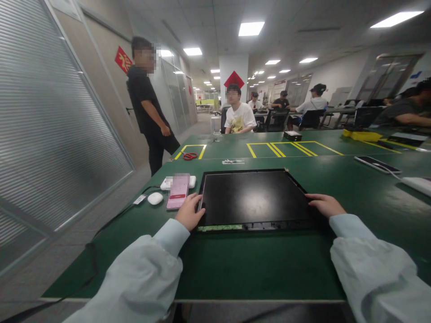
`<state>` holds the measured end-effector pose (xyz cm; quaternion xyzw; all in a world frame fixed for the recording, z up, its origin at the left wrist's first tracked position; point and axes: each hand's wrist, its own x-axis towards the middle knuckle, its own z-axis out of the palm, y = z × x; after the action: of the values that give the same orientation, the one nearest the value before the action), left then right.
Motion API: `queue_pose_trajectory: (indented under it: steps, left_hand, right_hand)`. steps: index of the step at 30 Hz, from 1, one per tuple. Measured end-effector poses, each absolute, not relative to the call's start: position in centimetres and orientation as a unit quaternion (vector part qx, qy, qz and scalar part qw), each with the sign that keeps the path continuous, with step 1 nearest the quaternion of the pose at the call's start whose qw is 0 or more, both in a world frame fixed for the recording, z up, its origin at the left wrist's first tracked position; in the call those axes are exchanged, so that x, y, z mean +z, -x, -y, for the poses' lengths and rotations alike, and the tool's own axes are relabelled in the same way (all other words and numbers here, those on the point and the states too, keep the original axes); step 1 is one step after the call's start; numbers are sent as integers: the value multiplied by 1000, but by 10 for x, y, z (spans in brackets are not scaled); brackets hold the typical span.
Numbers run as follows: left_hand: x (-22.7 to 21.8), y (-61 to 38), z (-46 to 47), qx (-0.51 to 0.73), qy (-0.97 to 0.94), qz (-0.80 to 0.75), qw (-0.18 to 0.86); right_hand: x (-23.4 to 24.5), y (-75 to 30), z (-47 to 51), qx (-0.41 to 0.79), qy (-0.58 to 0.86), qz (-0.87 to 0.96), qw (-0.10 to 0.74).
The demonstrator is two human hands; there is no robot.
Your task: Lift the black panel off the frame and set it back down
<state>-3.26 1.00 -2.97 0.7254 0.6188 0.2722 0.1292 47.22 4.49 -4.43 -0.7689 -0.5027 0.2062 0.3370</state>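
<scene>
A black monitor panel (254,197) lies flat on the green table, screen side up. Along its near edge runs an exposed strip, green at the left and black at the right. My left hand (190,211) grips the panel's left edge, with thumb and fingers spaced along it. At the opposite side, the fingers of my right hand (326,205) hold the right edge. Their undersides are hidden, as is whatever lies beneath the panel.
Left of the panel are a pink-screened phone (177,193), a white rounded case (155,198) and a black cable. Red-handled scissors (190,156) lie farther back. A second phone (377,164) is at the right. One person stands at the left; another sits across the table (269,264).
</scene>
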Motion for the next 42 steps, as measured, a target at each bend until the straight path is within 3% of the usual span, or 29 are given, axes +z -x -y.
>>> queue_pose_trajectory:
  steps: [11, 28, 42]
  left_hand:
    - [-27, 29, -5, 201, -747, -620, 130]
    - [-6, 47, -11, 184, -892, -381, 158]
    - [1, 40, -4, 186, -881, -394, 182]
  right_hand:
    - [-49, -474, -46, 209, 770, 493, 348]
    - [-37, -465, -39, 208, 776, 484, 346]
    - [-42, -468, -41, 197, 771, 487, 359]
